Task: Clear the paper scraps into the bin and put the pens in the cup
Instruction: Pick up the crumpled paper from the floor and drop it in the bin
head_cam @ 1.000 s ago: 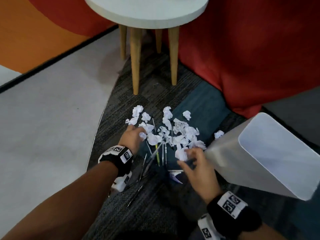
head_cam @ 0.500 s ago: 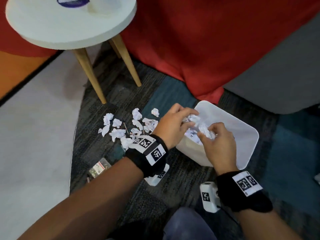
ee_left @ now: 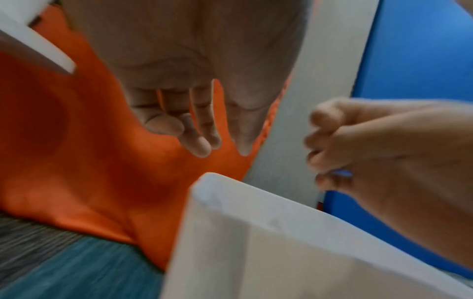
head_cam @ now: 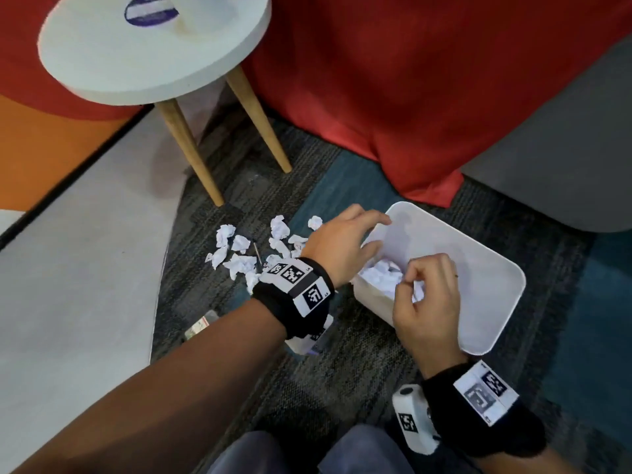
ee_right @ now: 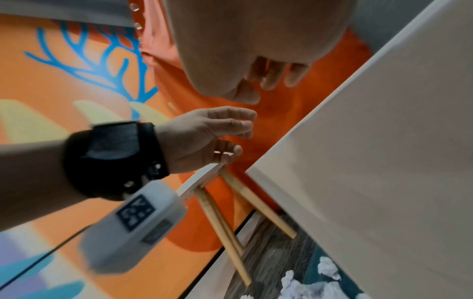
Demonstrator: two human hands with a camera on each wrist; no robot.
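- Paper scraps (head_cam: 239, 251), crumpled white balls, lie scattered on the carpet (head_cam: 342, 378) left of the bin, near the legs of the round stool; more of them show at the bottom of the right wrist view.
- Crumpled paper (head_cam: 381, 277) also sits inside the white bin (head_cam: 492, 302), piled against its near left wall.
- The bin is a rounded-rectangle plastic one, standing on the carpet and tipped somewhat toward the person; no label or writing shows on it.
- A dark pen (head_cam: 256, 252) lies among the scraps on the floor; other pens cannot be made out.
- The left hand (head_cam: 342, 244) reaches over the bin's left rim with fingers (ee_left: 202, 129) stretched out and relaxed, holding nothing.
- The right hand (head_cam: 424, 302) hovers over the bin's near edge with fingers (head_cam: 415, 271) curled inward; a bit of white paper shows beside the palm, but whether it is pinched I cannot tell.
- Both wrists wear black bands with square black-and-white marker tags and a white camera unit (head_cam: 412, 419).
- A small packet (head_cam: 200, 325) with a label too blurred to read lies on the carpet under the left forearm.
- The white round stool (head_cam: 154, 53) on wooden legs carries a purple-rimmed cup (head_cam: 150, 12), seen from above.
- A red drape (head_cam: 393, 97) hangs behind the bin.
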